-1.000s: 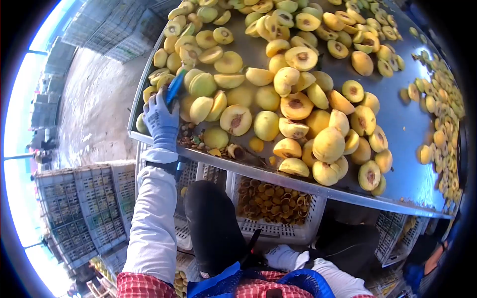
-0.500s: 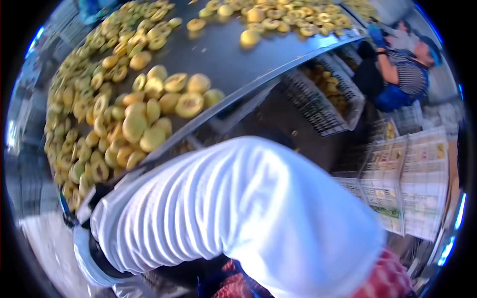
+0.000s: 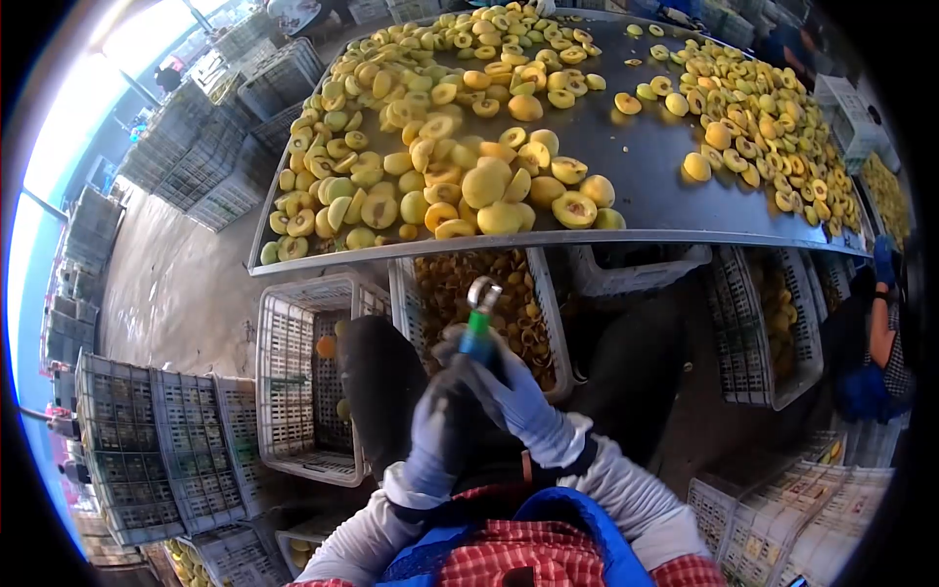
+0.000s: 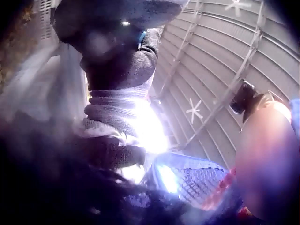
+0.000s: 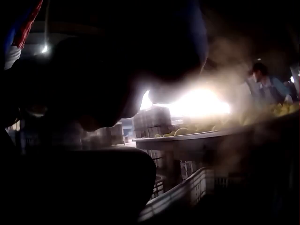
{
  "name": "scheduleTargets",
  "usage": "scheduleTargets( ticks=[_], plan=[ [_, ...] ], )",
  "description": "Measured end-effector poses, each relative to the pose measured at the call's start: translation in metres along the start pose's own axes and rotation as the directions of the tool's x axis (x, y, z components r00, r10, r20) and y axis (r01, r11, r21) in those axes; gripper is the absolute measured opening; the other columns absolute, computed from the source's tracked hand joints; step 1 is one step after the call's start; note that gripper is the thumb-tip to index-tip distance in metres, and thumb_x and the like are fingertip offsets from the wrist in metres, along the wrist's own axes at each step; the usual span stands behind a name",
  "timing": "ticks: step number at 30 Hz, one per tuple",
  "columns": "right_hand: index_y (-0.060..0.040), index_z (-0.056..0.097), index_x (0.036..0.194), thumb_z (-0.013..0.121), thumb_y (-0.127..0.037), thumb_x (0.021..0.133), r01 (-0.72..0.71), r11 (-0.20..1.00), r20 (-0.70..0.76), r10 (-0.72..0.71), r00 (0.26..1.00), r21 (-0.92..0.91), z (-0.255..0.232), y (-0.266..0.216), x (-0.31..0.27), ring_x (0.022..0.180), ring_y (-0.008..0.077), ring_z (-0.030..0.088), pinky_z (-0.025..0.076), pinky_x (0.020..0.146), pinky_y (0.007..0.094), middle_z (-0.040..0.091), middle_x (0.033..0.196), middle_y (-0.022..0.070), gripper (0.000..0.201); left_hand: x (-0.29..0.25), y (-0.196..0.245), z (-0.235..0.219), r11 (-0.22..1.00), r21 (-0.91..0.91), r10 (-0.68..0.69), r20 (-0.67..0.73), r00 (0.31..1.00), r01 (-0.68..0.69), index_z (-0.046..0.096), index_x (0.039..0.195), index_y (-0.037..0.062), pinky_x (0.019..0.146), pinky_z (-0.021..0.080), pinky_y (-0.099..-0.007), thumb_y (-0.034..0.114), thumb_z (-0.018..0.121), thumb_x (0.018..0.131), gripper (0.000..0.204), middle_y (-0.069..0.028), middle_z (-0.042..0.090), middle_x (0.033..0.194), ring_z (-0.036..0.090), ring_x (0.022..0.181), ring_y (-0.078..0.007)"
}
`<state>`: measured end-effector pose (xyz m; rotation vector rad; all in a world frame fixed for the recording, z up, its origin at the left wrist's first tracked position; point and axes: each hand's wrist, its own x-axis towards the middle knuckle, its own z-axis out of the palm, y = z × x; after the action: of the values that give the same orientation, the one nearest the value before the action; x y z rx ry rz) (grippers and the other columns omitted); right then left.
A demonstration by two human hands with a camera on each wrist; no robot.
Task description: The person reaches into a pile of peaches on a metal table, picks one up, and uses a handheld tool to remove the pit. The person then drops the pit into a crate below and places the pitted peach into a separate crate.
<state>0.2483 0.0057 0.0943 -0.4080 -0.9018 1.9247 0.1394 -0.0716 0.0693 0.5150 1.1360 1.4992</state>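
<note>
Both left hand [image 3: 440, 411] and right hand [image 3: 524, 396], gloved, grasp a loop-ended tool [image 3: 478, 323] toward six o'clock, halved fruit [image 3: 573, 209] on the metal table [image 3: 641, 186] toward twelve.

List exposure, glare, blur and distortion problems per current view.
Head: fisheye curvature, black corners, daylight blown out at left; tool readable. Left wrist: glare beside glove cuff, foreground dark and blurred. Right wrist: mostly black, white flare above table edge, haze near it.
</note>
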Motion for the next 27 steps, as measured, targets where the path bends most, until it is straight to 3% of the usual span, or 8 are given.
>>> scheduleTargets(
  ticks=[3, 5, 7, 11, 14, 16, 19, 27],
  plan=[
    [-0.0021, 0.047, 0.122, 0.052, 0.0, 0.092, -0.021, 0.999, -0.203, 0.014, 0.979, -0.032, -0.039, -0.007, -0.022, 0.104, 0.016, 0.058, 0.048, 0.091, 0.0247, 0.057, 0.112, 0.0095, 0.03, 0.022, 0.026, 0.024, 0.874, 0.48, -0.249, 0.297, 0.922, 0.082, 0.058, 0.111, -0.0001, 0.078, 0.046, -0.0242, 0.019, 0.06, 0.091, 0.027, -0.0042, 0.06, 0.096, 0.057, 0.09, -0.0114],
    [-0.0023, 0.049, 0.119, 0.052, -0.003, 0.093, 0.01, 0.989, -0.376, -0.065, 0.924, -0.147, -0.068, -0.008, -0.029, 0.097, 0.0149, 0.058, 0.048, 0.087, 0.0253, 0.057, 0.103, 0.0081, 0.026, 0.071, 0.043, 0.032, 0.447, 0.808, 0.116, 0.374, 0.92, -0.384, 0.061, 0.106, 0.0012, 0.075, 0.05, -0.0283, 0.011, 0.062, 0.087, 0.022, -0.0085, 0.064, 0.092, 0.06, 0.082, -0.0139],
    [-0.0022, 0.05, 0.114, 0.053, -0.009, 0.094, -0.082, 0.95, -0.516, -0.089, 0.852, -0.3, -0.111, 0.018, -0.03, 0.074, 0.0123, 0.058, 0.048, 0.071, 0.0233, 0.056, 0.085, 0.0047, 0.022, 0.135, 0.057, 0.05, 0.552, 0.743, 0.314, 0.235, 0.92, -0.378, 0.062, 0.103, 0.0024, 0.072, 0.051, -0.0338, 0.014, 0.062, 0.087, 0.02, -0.0134, 0.065, 0.09, 0.064, 0.081, -0.0233],
    [-0.0042, 0.049, 0.116, 0.053, -0.014, 0.094, -0.206, 0.905, -0.431, 0.027, 0.902, -0.373, -0.131, 0.046, -0.014, 0.056, 0.011, 0.05, 0.042, 0.052, 0.0227, 0.054, 0.076, 0.0036, 0.024, 0.252, 0.083, 0.11, -0.241, 0.969, 0.349, 0.146, 0.926, -0.062, 0.05, 0.105, 0.0027, 0.073, 0.05, -0.0397, 0.054, 0.063, 0.08, 0.058, -0.0163, 0.065, 0.089, 0.065, 0.086, -0.0307],
    [-0.0074, 0.048, 0.119, 0.053, -0.022, 0.095, -0.296, 0.946, -0.423, 0.214, 0.88, -0.136, -0.122, 0.034, 0.003, 0.051, 0.0103, 0.047, 0.039, 0.045, 0.0226, 0.052, 0.072, 0.0027, 0.029, 0.305, 0.061, 0.11, -0.33, 0.943, 0.163, 0.087, 0.983, -0.029, 0.049, 0.105, -0.0028, 0.079, 0.049, -0.0427, 0.061, 0.064, 0.075, 0.072, -0.0215, 0.065, 0.096, 0.064, 0.088, -0.0357],
    [-0.009, 0.046, 0.122, 0.053, -0.029, 0.095, -0.297, 0.944, -0.439, 0.329, 0.836, 0.141, -0.121, 0.021, 0.011, 0.05, 0.0102, 0.046, 0.039, 0.045, 0.023, 0.052, 0.071, 0.0023, 0.035, 0.317, 0.075, 0.095, -0.202, 0.953, 0.066, 0.243, 0.968, -0.226, 0.047, 0.113, -0.0032, 0.081, 0.05, -0.0388, 0.052, 0.071, 0.073, 0.072, -0.0222, 0.064, 0.097, 0.064, 0.089, -0.0315],
    [-0.0093, 0.044, 0.124, 0.053, -0.037, 0.094, -0.205, 0.937, -0.424, 0.313, 0.85, 0.282, -0.108, -0.018, 0.028, 0.051, 0.0106, 0.047, 0.039, 0.045, 0.0242, 0.052, 0.072, 0.0024, 0.042, 0.275, 0.075, 0.078, 0.929, 0.318, 0.08, 0.326, 0.942, -0.188, 0.038, 0.13, 0.0003, 0.082, 0.051, -0.0281, 0.009, 0.069, 0.081, 0.058, -0.0107, 0.053, 0.117, 0.059, 0.098, -0.0186],
    [-0.0045, 0.044, 0.124, 0.06, -0.022, 0.09, -0.382, 0.912, -0.383, 0.41, 0.828, 0.15, -0.087, 0.008, 0.048, 0.055, 0.0102, 0.051, 0.042, 0.048, 0.0223, 0.055, 0.075, 0.0022, 0.041, 0.146, 0.024, 0.041, 0.996, 0.04, -0.09, 0.26, 0.961, 0.083, 0.023, 0.142, 0.006, 0.102, 0.039, -0.0389, 0.002, 0.082, 0.064, 0.098, -0.0147, 0.041, 0.134, 0.044, 0.123, -0.0258]
  ],
)
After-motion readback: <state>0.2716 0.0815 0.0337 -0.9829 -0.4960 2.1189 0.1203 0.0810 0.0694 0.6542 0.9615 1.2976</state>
